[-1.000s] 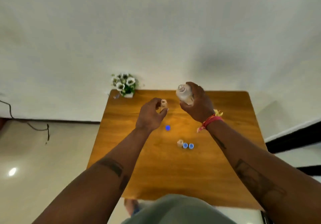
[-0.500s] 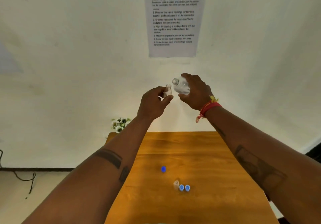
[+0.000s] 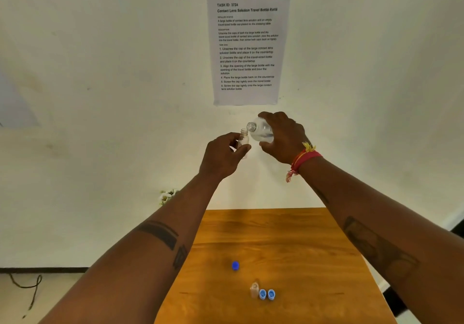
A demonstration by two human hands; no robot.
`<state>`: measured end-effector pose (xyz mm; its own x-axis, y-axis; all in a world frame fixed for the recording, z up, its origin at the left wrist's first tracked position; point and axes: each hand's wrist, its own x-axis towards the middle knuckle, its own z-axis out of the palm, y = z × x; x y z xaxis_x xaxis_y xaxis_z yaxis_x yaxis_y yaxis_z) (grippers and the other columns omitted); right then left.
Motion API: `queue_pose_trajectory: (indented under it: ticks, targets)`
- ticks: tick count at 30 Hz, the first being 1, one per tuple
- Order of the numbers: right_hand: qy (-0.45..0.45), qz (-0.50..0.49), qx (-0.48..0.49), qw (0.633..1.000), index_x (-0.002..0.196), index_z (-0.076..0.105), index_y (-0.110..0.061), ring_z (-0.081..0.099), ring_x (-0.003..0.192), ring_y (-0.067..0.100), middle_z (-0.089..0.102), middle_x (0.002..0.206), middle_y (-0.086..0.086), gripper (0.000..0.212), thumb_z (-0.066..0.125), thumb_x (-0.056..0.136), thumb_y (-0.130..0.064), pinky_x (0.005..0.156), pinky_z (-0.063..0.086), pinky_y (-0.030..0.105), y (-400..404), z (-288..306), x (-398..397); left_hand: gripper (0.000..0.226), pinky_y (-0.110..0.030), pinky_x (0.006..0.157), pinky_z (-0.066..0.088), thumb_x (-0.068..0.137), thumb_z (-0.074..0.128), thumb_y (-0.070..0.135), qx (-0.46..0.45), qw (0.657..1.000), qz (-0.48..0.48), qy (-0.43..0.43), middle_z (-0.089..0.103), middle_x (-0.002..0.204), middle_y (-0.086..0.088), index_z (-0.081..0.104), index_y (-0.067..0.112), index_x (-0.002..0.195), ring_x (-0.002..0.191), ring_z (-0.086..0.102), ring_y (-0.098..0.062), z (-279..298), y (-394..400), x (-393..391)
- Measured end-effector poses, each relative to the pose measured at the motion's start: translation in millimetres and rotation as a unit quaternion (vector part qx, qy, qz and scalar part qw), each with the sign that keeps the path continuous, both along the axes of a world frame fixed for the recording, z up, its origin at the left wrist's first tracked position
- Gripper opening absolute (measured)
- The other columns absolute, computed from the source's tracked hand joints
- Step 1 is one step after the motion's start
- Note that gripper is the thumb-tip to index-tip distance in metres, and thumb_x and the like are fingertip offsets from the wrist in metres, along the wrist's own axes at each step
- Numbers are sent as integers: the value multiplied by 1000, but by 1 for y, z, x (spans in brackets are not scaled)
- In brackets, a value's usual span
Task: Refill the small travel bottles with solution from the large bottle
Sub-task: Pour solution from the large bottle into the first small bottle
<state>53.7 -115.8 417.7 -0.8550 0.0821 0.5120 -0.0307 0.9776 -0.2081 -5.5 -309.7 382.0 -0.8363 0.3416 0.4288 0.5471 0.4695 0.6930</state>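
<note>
I hold the small travel bottle (image 3: pixel 244 139) upright in my left hand (image 3: pixel 224 156), just above the middle of the frame, my thumb and fingers clamped round its body so only the threaded, uncapped neck stands clear. Just to its right, my right hand (image 3: pixel 283 137) grips the large bottle (image 3: pixel 259 130), fingers wrapped over its top and thumb under it. It is clear and tilted on its side, its open mouth pointing left and sitting slightly above and beside the small bottle's neck; I cannot tell whether the two rims touch. A red and yellow thread band (image 3: pixel 302 157) circles my right wrist.

Both hands are raised in front of the pale wall, directly under a printed instruction sheet (image 3: pixel 247 47) in the upper centre of the frame.

Lower down, the wooden table (image 3: pixel 301 248) fills the bottom centre. On it lies a dark blue cap (image 3: pixel 235 265), alone. Nearer the bottom edge stands a second small bottle (image 3: pixel 254 290), with two light blue caps (image 3: pixel 267 294) side by side just right of it.

At the table's far left corner, white flowers (image 3: pixel 167 196) peek out behind my left forearm. A dark cable (image 3: pixel 27 286) trails across the lower left corner of the frame.
</note>
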Motion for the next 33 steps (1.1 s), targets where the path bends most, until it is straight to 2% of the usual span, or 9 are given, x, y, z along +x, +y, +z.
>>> queue_pose_trajectory:
  ticks: [8,19,23,33]
  targets:
    - [-10,-6,9,1000,142,46,-31,61,108,32,56,126,3,73,76,75,-34,93,48,43,2,9,7,32,-29,77,53,84,74,47,7,1000,-10,-2,70,88,14,71,32,113,75,64,-7,3,0,2]
    - [-4,-13,49,999,141,48,-30,63,103,31,57,123,3,73,77,74,-34,90,49,42,4,10,11,33,-17,74,41,86,74,45,-6,1000,-4,26,71,91,12,72,28,114,79,60,-6,3,0,6]
    - [-5,-15,56,998,141,47,-31,61,105,29,55,123,1,71,75,76,-34,92,47,43,4,10,11,34,-22,77,43,86,75,43,0,1000,0,26,71,91,11,72,27,115,79,60,-8,2,0,8]
    - [-14,-12,37,999,143,46,-29,61,106,30,56,125,3,74,76,76,-34,94,47,43,2,9,12,35,-21,75,41,87,73,45,-10,999,-1,31,71,92,12,71,27,118,80,59,-8,1,1,10]
